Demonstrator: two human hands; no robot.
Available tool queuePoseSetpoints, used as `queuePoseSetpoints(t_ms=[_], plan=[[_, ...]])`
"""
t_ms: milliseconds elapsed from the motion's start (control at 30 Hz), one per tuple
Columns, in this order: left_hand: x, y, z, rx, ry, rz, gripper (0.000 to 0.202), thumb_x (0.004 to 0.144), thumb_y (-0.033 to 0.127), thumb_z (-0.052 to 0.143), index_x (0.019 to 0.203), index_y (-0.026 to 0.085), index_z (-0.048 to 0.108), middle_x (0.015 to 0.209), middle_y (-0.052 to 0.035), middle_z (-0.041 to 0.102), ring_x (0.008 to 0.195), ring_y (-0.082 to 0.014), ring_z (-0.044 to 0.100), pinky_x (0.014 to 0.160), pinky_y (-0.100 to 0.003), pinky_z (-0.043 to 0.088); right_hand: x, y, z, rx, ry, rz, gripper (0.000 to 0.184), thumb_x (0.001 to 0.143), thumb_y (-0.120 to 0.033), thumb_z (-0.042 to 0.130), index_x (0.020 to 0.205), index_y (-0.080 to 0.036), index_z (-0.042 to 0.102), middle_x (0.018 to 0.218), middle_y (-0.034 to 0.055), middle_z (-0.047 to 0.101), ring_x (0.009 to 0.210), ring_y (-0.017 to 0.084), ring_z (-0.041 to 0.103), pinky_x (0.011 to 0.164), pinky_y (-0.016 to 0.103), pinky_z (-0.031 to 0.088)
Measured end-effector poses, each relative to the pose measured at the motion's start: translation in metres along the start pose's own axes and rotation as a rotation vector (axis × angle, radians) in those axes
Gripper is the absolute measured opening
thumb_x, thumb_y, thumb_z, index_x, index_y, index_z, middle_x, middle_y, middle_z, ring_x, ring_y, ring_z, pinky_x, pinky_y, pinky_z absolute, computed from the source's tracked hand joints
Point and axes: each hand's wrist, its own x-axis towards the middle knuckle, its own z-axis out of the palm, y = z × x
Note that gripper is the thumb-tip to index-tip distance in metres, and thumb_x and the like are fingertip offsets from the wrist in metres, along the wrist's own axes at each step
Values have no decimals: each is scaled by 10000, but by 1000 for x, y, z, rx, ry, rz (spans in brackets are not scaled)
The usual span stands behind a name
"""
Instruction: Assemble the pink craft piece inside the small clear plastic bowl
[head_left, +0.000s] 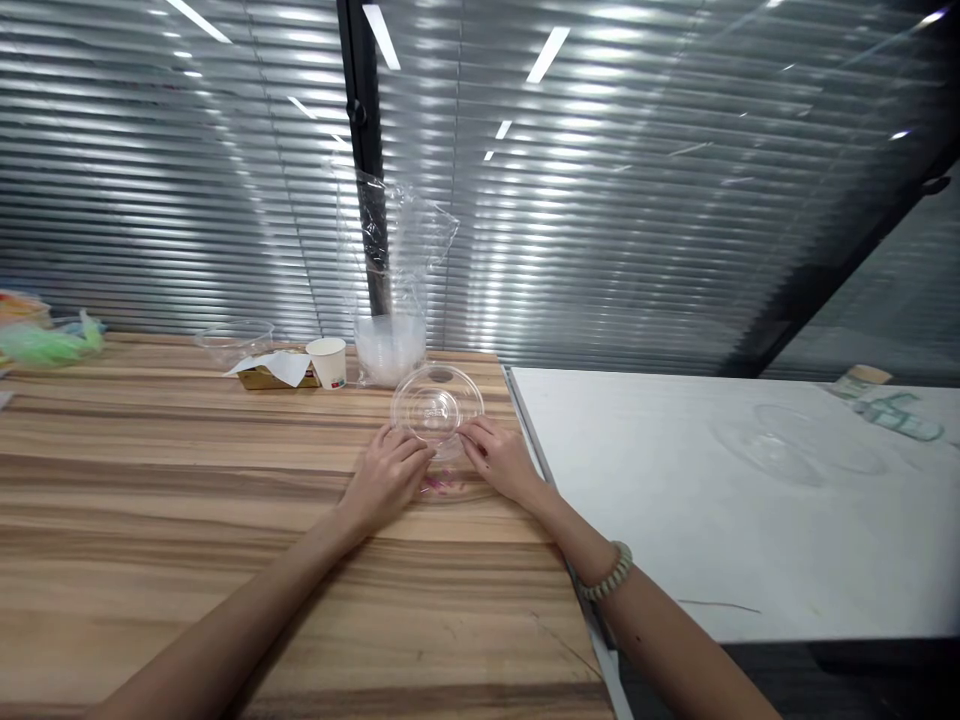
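Note:
A round clear plastic lid (437, 410) is tilted up between my hands, over the wooden table. My left hand (390, 464) grips its near left edge, fingers closed. On the near right edge, the fingers of my right hand (498, 456) are closed too, and a beaded bracelet circles that wrist. Just below the lid is a clear plastic container (457, 492) with small pink-purple pieces (442, 482) in it. Part of that container is hidden by my hands, and I cannot tell whether the lid touches it.
Behind stand a clear bag of stacked plastic containers (391, 345), a paper cup (328, 362), a small box with white paper (276, 371) and a clear bowl (235, 342). Green plastic (52, 342) lies far left. A white table (660, 520) adjoins at right, with clear lids (772, 455).

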Motion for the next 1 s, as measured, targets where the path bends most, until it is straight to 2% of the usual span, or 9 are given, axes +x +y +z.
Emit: queuePoseSetpoints(t_ms=[1000], plan=[[0, 0, 1, 8, -26, -2, 168, 891, 148, 476, 940, 177, 635, 894, -51, 670, 899, -201, 543, 911, -416, 369, 0, -1, 0, -20, -32, -2, 215, 898, -132, 451, 1032, -193, 608, 971, 50, 662, 818, 167, 627, 693, 267, 484]])
